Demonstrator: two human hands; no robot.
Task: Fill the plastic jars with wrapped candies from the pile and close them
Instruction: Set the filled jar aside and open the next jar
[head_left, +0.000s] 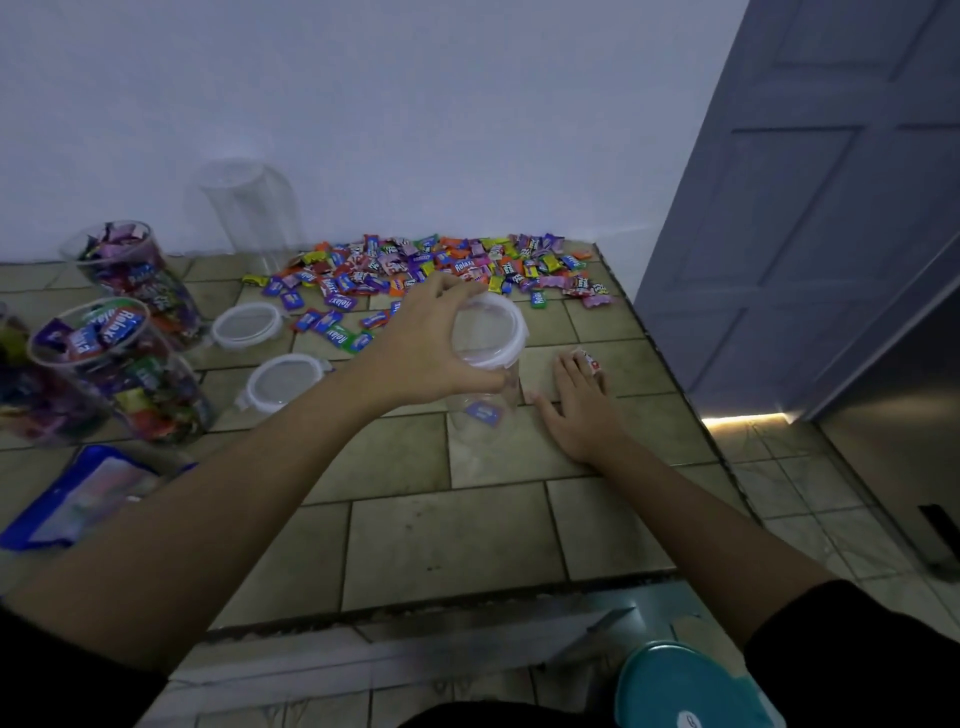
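Observation:
A clear plastic jar (483, 400) stands on the tiled surface at the centre, with one blue candy at its bottom. Its white-rimmed lid (498, 325) sits on top, and my left hand (421, 353) grips the lid and rim from the left. To the right of the jar my right hand (576, 405) lies palm down on the tiles, thumb spread, fingertips touching a red-and-white wrapped candy (591, 361). The candy pile (441, 265) is spread along the wall behind the jar.
Two lidless jars full of candies (130, 270) (124, 369) stand at the left, with an empty jar (244, 208) by the wall. Two loose lids (248, 325) (283, 382) lie beside them. A blue bag (78, 499) lies front left. The tiled ledge drops off at the right, by a door (831, 208).

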